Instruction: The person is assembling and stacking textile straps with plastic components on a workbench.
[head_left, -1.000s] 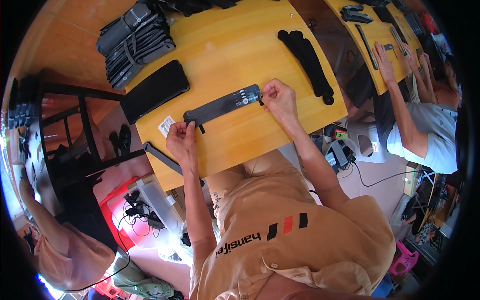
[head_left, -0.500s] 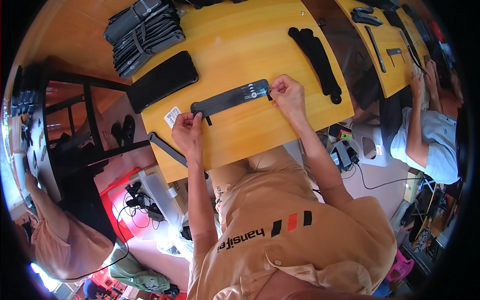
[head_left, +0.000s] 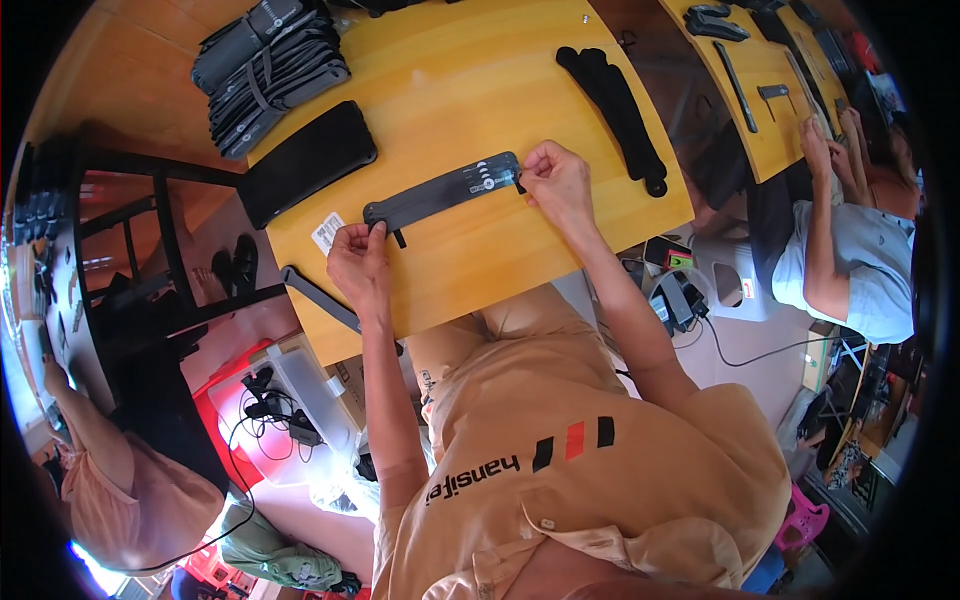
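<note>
A long, flat dark grey strip (head_left: 435, 197) with rounded ends and white print near its right end lies across the table in front of me. My left hand (head_left: 358, 268) is closed on its left end, thumb and fingers pinched together beside a short black tab (head_left: 401, 239). At the opposite end my right hand (head_left: 560, 192) pinches the strip's corner, where another small black tab shows. What exactly the fingertips grip is partly hidden. A white printed label (head_left: 327, 232) lies just beyond my left hand.
A strapped stack of grey-black pieces (head_left: 275, 85) and a black pad (head_left: 312, 160) occupy the left of the wooden table (head_left: 460, 280). Long black pieces (head_left: 615, 120) lie at right, a thin black strip (head_left: 320, 298) at the left edge. Co-workers sit on both sides.
The whole view has shifted slightly, so table and hands appear a little further left. Both hands keep their hold on the strip's ends.
</note>
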